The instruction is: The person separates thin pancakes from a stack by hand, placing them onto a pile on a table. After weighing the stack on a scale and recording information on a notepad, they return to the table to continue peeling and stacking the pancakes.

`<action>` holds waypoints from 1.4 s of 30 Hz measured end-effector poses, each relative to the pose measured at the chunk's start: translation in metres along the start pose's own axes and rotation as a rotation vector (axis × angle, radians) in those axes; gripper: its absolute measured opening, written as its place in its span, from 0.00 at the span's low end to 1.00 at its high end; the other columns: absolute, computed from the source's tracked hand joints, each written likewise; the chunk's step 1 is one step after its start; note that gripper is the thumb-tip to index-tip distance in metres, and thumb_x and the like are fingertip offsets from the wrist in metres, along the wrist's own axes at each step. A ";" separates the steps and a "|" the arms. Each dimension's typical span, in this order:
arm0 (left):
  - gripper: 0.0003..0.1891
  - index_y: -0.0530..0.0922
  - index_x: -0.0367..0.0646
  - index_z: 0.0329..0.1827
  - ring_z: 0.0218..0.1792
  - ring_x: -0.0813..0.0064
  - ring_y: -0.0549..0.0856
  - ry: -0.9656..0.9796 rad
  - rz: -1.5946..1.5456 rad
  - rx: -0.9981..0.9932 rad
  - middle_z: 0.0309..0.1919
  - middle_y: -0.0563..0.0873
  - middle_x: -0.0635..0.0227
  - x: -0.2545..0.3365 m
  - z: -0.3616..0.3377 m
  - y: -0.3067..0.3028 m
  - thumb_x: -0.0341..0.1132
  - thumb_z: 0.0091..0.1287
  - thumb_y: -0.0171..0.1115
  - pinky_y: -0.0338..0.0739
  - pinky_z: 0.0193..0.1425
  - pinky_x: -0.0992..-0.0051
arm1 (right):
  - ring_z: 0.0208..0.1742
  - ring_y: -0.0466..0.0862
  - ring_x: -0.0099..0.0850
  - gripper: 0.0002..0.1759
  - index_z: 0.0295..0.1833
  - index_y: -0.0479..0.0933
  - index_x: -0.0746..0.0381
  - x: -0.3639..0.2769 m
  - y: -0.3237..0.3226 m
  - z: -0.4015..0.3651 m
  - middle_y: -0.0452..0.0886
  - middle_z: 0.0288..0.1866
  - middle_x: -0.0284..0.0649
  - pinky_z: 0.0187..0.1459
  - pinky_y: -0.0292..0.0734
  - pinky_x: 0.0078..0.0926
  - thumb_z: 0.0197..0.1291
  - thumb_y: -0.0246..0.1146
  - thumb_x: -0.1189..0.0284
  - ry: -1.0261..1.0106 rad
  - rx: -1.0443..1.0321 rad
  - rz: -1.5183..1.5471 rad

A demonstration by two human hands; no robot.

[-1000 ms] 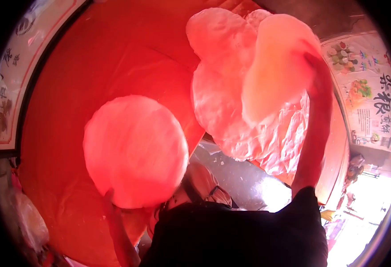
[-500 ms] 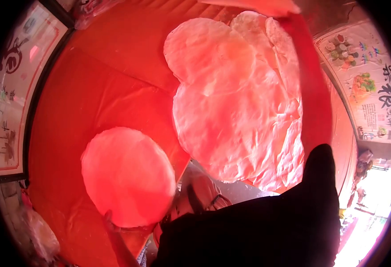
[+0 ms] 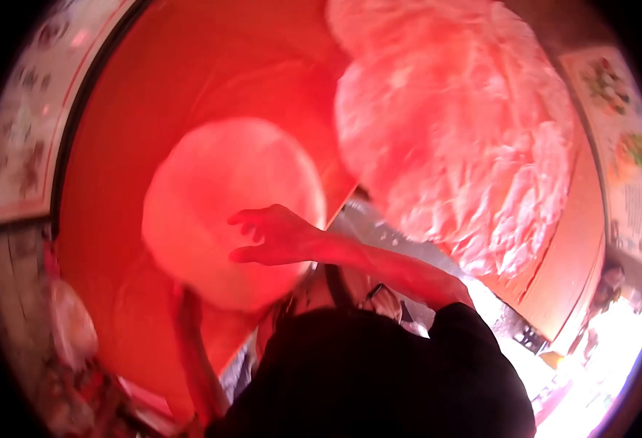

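A pale round sheet (image 3: 218, 168), thin and smooth-edged, lies on the red-covered table (image 3: 124, 219). Over its right part hovers my right hand (image 3: 273, 235), fingers apart and slightly curled, holding nothing. My left hand (image 3: 182, 296) is at the sheet's lower left edge; it is dark and blurred, and its fingers cannot be made out. To the right, several larger wrinkled sheets (image 3: 452, 131) lie overlapping in a broad layer that reaches past the table's edge near the gap.
Framed printed panels stand at the left (image 3: 25, 131) and right (image 3: 620, 146). A clear plastic bag (image 3: 71, 325) hangs at the lower left. Grey floor (image 3: 379, 226) shows in the gap between the table parts. Bright light comes from the lower right.
My right arm has come back from the far right side, and the hand is now over the round sheet. The view has shifted, so the sheets appear higher and further right.
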State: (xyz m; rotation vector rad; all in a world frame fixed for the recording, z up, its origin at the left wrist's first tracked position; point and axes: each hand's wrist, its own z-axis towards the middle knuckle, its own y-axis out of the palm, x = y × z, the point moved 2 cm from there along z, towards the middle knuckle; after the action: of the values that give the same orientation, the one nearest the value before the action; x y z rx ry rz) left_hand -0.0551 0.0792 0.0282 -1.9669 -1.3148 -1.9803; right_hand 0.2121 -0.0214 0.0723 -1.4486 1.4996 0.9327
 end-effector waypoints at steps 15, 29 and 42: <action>0.26 0.67 0.38 0.64 0.48 0.77 0.78 -0.217 0.098 0.414 0.51 0.78 0.69 0.017 -0.023 0.010 0.38 0.65 0.62 0.72 0.48 0.75 | 0.27 0.77 0.21 0.12 0.43 0.80 0.66 0.017 0.087 0.027 0.79 0.25 0.33 0.29 0.72 0.22 0.55 0.66 0.70 0.102 -0.035 0.385; 0.25 0.68 0.36 0.63 0.53 0.71 0.77 -0.182 -0.012 0.526 0.52 0.78 0.65 0.006 -0.035 -0.007 0.28 0.61 0.60 0.72 0.56 0.71 | 0.26 0.80 0.49 0.08 0.29 0.74 0.63 0.024 0.119 0.023 0.77 0.22 0.51 0.28 0.73 0.41 0.53 0.63 0.70 -0.447 0.220 -0.411; 0.29 0.65 0.38 0.65 0.60 0.66 0.73 -0.179 -0.143 0.463 0.58 0.75 0.64 -0.035 -0.049 -0.050 0.25 0.58 0.59 0.69 0.64 0.66 | 0.33 0.83 0.30 0.07 0.42 0.77 0.69 -0.177 -0.197 0.041 0.83 0.36 0.41 0.36 0.82 0.24 0.59 0.59 0.79 -0.515 0.358 0.551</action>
State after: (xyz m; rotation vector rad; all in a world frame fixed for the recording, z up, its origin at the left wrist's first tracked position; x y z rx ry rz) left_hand -0.1160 0.0649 -0.0182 -1.8924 -1.8025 -1.3925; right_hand 0.4092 0.0723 0.2276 -0.4835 1.5769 1.1723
